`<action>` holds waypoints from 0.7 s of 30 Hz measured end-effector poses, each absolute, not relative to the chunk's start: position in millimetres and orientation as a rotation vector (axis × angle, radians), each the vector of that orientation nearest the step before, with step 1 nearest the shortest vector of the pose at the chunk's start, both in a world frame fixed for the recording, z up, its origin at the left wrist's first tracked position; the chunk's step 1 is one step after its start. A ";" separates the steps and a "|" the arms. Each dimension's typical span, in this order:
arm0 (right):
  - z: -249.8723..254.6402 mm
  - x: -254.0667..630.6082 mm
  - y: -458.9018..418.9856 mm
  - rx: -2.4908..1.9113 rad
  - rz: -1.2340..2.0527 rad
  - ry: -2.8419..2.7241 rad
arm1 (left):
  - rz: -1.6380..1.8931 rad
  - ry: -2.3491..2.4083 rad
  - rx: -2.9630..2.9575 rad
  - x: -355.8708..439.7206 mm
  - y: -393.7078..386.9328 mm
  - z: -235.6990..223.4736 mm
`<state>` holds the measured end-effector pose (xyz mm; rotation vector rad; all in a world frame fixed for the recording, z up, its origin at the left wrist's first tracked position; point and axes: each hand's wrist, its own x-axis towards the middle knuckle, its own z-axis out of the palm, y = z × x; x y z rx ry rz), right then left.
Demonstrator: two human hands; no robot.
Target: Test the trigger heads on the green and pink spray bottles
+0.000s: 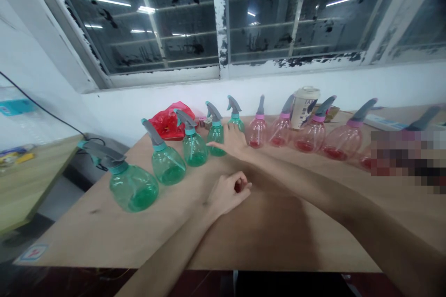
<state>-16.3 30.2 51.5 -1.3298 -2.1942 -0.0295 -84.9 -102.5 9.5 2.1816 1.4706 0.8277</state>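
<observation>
My left hand (228,191) rests on the wooden table (278,227) with its fingers curled in; a reddish spot shows inside them, and I cannot tell what it is. My right hand (232,141) reaches far forward, fingers stretched out, thumb pointing at a green spray bottle (216,135). It lies between that bottle and the first pink spray bottle (257,131), holding nothing. Several green spray bottles, such as the nearest one (134,186), curve away to the left. Several pink ones, among them a far bottle (343,141), run to the right.
A crumpled red plastic bag (167,123) lies at the back by the wall. A paper cup (304,106) stands behind the pink bottles. A second wooden table (28,181) is at the left, with a black cable (42,107) above it. Dark windows (181,14) fill the wall.
</observation>
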 end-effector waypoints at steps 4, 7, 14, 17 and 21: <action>51.8 -22.2 36.4 -1.354 -0.014 -2.182 | 0.792 1.486 2.186 -84.7 -100.0 6.3; 51.3 -24.1 37.7 -1.364 0.002 -2.181 | 0.778 1.490 2.190 -84.9 -98.7 4.7; 53.8 -13.9 27.8 -1.389 0.084 -2.184 | 0.749 1.494 2.203 -85.6 -97.1 2.4; 58.9 0.4 26.4 -1.408 0.128 -2.167 | 0.734 1.489 2.208 -85.7 -96.5 1.6; 67.3 21.5 37.5 -1.490 0.168 -2.073 | 0.718 1.490 2.208 -85.5 -96.2 2.0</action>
